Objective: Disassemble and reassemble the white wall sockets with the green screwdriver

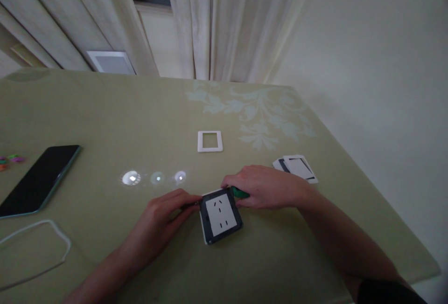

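A wall socket (pixel 220 216), white face in a dark frame, lies flat on the green table (pixel 140 117) in front of me. My left hand (pixel 164 215) has its fingers pinched against the socket's left edge. My right hand (pixel 268 186) rests at the socket's upper right corner, fingers curled round a green object (pixel 241 193) that is mostly hidden under the hand. A white square cover frame (pixel 210 141) lies a little farther back, apart from both hands.
Two more socket parts (pixel 297 168) lie stacked to the right. A black phone (pixel 40 178) and a white cable loop (pixel 38 248) are on the left, with small coloured pieces (pixel 10 160) at the left edge. Curtains hang behind the table.
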`<state>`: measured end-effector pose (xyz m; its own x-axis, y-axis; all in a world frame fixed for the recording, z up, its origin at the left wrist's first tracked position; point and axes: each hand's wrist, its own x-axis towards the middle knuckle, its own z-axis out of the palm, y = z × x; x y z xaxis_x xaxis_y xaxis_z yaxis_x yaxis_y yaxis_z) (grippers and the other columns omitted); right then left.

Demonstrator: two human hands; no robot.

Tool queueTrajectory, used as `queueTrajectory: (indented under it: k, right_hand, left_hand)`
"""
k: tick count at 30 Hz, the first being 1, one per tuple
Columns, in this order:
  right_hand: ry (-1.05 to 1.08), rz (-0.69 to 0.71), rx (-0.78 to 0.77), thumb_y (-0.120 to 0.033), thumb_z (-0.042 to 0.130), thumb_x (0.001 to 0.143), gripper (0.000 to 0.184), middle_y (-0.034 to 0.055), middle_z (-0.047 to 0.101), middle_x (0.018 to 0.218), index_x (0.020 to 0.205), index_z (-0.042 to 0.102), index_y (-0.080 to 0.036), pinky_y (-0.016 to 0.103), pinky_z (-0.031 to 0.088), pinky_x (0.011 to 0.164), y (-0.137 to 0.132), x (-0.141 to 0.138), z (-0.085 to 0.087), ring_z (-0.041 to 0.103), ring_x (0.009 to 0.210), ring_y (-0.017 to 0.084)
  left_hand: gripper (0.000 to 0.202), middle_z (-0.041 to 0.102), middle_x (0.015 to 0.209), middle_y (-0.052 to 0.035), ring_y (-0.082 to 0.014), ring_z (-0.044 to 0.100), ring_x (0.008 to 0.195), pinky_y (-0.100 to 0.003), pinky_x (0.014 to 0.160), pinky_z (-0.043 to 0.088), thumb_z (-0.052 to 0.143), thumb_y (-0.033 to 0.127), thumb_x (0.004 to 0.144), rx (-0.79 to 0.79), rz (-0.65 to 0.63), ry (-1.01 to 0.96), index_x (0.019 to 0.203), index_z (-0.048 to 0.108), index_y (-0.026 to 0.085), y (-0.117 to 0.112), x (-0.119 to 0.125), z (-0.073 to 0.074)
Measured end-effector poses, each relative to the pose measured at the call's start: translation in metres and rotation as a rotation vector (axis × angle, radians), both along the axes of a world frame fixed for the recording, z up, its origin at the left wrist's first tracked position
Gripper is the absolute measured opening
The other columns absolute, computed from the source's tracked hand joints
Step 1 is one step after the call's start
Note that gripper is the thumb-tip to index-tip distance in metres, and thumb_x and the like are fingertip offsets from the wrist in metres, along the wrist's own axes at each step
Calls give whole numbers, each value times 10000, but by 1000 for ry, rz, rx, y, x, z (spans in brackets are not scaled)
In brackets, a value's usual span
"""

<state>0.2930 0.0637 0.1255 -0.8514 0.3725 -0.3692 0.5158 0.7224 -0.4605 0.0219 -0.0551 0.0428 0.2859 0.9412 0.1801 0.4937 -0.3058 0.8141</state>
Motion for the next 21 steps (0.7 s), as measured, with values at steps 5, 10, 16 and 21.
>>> queueTrajectory:
  k: [5, 10, 16, 21]
  right_hand:
    - [-9, -9, -16, -318, 736, 995, 161, 54, 776, 988, 1109, 694, -214, 296, 373, 678, 0, -1, 0, 711, 905, 232]
    - [5, -4, -23, -319, 725, 1004, 159, 51, 780, 994, 1119, 692, -215, 298, 377, 684, 0, -1, -1, 712, 900, 226]
    - [-6, -12, -39, -320, 706, 1020, 147, 54, 783, 1014, 1121, 698, -213, 303, 405, 717, 1, 1, 1, 721, 934, 234]
    - [39, -45, -43, -339, 669, 1046, 172, 58, 786, 1064, 1177, 690, -229, 305, 433, 746, 3, 5, 4, 729, 953, 228]
  left_hand:
    - [195, 834, 1018, -3, -178, 797, 878, -260, 760, 635, 664, 306, 1062, -22, 25, 19, 1189, 811, 301, -2, -1, -2]
    - [201, 841, 1024, -12, -192, 802, 883, -270, 759, 643, 660, 318, 1059, -27, 31, 13, 1180, 818, 295, -1, 1, -2]
    - [153, 862, 964, 10, -191, 822, 810, -263, 735, 659, 732, 333, 1006, 9, 125, 0, 1110, 837, 293, -2, 0, 2]
    - [87, 850, 960, 7, -191, 818, 840, -263, 754, 662, 767, 307, 997, 86, 155, -100, 1012, 852, 316, -6, 4, 11]
